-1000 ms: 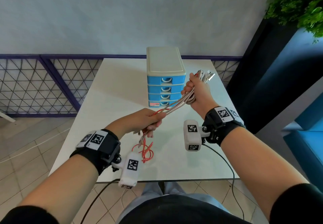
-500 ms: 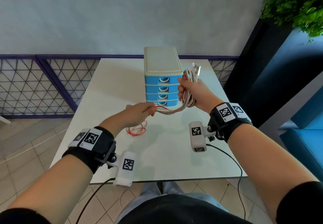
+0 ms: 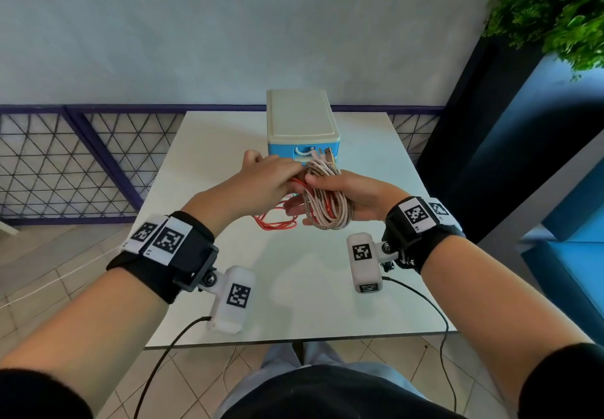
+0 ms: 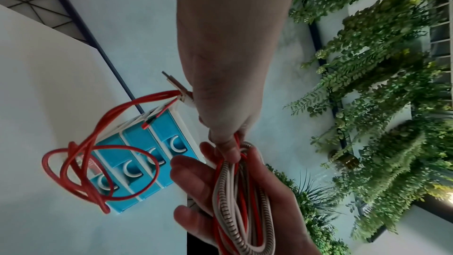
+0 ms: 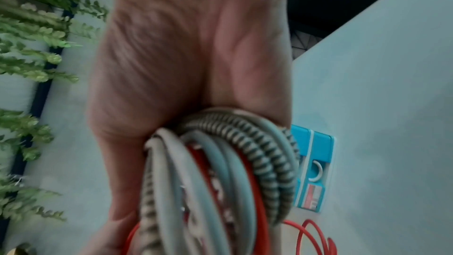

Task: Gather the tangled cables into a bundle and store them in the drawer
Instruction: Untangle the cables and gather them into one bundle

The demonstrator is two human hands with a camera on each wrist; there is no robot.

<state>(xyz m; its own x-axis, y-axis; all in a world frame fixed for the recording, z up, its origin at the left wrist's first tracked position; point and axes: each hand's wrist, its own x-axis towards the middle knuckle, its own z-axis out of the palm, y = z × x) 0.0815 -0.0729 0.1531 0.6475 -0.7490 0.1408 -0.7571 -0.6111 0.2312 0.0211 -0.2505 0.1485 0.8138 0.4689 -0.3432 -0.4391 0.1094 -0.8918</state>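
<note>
Now your right hand (image 3: 351,194) is gripping the coiled cables (image 3: 327,204) above the tabletop's (image 3: 294,271) middle, just before the drawers (image 3: 302,154), while your left hand (image 3: 261,180) is pinching the red cable (image 4: 98,172).

We see the cable bundle (image 3: 327,206): white, striped and red cords looped in a coil above the table. Red tail (image 3: 276,222) hangs loose. Blue drawer unit (image 3: 302,131) upright behind, drawers closed.
</note>
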